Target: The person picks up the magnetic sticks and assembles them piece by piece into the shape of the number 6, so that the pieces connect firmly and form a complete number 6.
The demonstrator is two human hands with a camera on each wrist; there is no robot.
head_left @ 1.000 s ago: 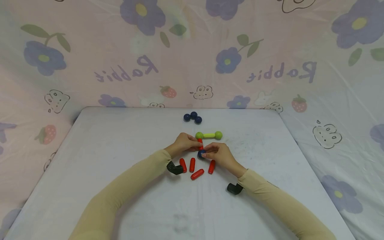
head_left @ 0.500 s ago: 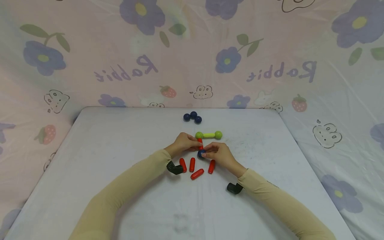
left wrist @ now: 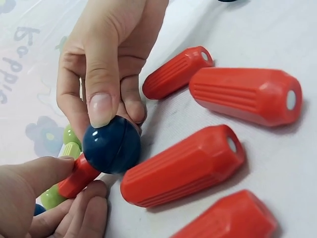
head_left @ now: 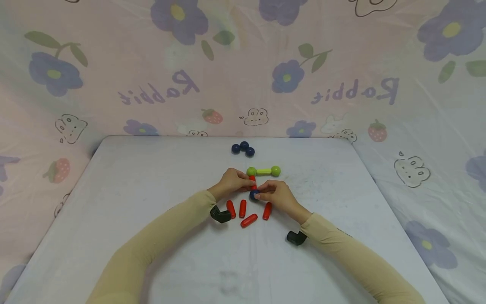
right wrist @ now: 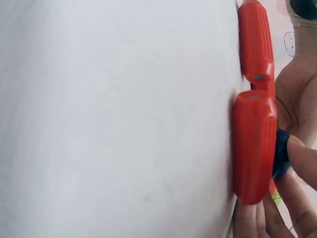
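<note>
My left hand [head_left: 232,181] pinches a red magnetic rod [left wrist: 79,177] between thumb and fingers. One end of that rod meets a green ball [head_left: 251,171], which a light green rod [head_left: 263,172] links to a second green ball [head_left: 275,170]. At the rod's near end is a dark blue ball [left wrist: 111,145], pinched by my right hand [head_left: 280,196] with the thumb on top. In the left wrist view the blue ball sits right against the red rod's end. The right wrist view shows the ball mostly hidden behind a loose red rod [right wrist: 255,148].
Several loose red rods [head_left: 249,221] lie on the white table [head_left: 171,261] just in front of the hands. Three dark blue balls [head_left: 244,145] are grouped near the back edge. Black wrist cameras [head_left: 220,214] hang under both sleeves, the left one close to a rod.
</note>
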